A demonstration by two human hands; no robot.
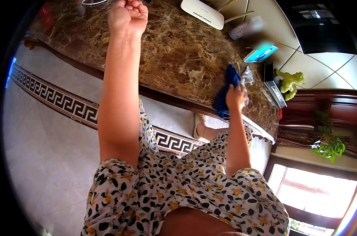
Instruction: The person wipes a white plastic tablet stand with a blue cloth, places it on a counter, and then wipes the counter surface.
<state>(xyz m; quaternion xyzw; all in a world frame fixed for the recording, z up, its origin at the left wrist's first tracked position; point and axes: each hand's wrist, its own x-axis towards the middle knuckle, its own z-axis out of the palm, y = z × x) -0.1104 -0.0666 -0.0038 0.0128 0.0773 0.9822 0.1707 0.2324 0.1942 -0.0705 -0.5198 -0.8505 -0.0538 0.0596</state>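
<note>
My left hand point(128, 16) is at the top edge of the view, over the brown marble tabletop point(178, 56), its palm side towards the camera and its fingers curled. Part of it is cut off, and a small dark thing shows just beside the fingers, so whether it grips anything is unclear. On the right, my right hand point(237, 96) grips a dark blue cloth point(232, 75), bunched on the marble near the table's front edge. Against its fingers lies a crumpled, shiny, clear or silvery piece point(247, 75), perhaps plastic.
Along the wall side stand a white router point(202, 13), a can point(240, 29), a picture with a blue ground point(261, 54), a dark box point(275, 88) and a green animal figurine point(290, 82). A wall-side screen point(329, 26) is at upper right. A potted plant point(329, 144) is farther right.
</note>
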